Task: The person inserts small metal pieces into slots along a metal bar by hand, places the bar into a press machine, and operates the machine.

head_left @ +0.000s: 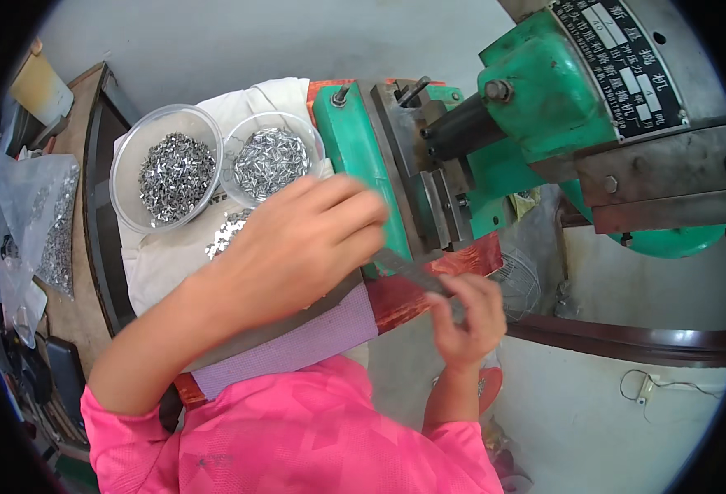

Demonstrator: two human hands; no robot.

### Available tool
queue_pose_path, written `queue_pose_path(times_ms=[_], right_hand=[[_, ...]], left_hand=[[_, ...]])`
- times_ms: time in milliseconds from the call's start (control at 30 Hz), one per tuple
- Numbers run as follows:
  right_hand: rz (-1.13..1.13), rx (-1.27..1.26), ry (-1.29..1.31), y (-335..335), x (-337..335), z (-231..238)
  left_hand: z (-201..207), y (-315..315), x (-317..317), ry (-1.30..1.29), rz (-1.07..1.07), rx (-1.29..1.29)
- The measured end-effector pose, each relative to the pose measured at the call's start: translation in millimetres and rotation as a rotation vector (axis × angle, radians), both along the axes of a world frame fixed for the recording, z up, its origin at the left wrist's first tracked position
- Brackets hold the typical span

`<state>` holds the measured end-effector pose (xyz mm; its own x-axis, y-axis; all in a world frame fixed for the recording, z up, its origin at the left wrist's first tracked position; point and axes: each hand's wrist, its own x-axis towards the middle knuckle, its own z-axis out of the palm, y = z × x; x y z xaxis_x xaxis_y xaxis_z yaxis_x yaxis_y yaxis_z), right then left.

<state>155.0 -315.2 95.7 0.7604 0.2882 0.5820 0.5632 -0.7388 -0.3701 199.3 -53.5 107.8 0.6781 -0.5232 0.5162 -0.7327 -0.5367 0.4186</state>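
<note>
My right hand (470, 319) grips one end of a narrow, dark grey flat metal strip (408, 270) between thumb and fingers. The strip slants up and left toward my left hand (313, 226), whose fingers are curled and blurred by motion. Its fingertips are close to the strip's far end; whether they touch it or pinch a small part is hidden. Behind that hand lies a loose pile of small shiny metal pieces (227, 233) on a pale cloth. Two clear round tubs, a larger one (121, 193) and a smaller one (235, 136), hold many similar silvery parts.
A green press (536, 90) with a dark ram stands at the right, above a steel die (437, 210) on its green base. A purple mat (289, 342) covers the table's near edge. On a side table at far left are a plastic bag (58, 222) of metal parts and a yellowish container (43, 86).
</note>
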Motion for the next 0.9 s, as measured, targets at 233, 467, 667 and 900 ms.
queue_pose_path(times_ms=[233, 467, 667, 900], right_hand=[[-0.200, 0.109, -0.061, -29, 28, -6], [-0.251, 0.095, -0.023, -26, 22, -9], [-0.348, 0.139, 0.040, -23, -9, -13], [-0.376, 0.155, 0.040, -14, -9, -17]], left_hand=[[-3, -59, 83, -0.214, -0.108, 0.004], [-3, -73, 101, -0.248, -0.191, 0.083], [8, -86, 91, -0.316, -0.293, 0.242], [10, -87, 92, -0.283, -0.303, 0.268]])
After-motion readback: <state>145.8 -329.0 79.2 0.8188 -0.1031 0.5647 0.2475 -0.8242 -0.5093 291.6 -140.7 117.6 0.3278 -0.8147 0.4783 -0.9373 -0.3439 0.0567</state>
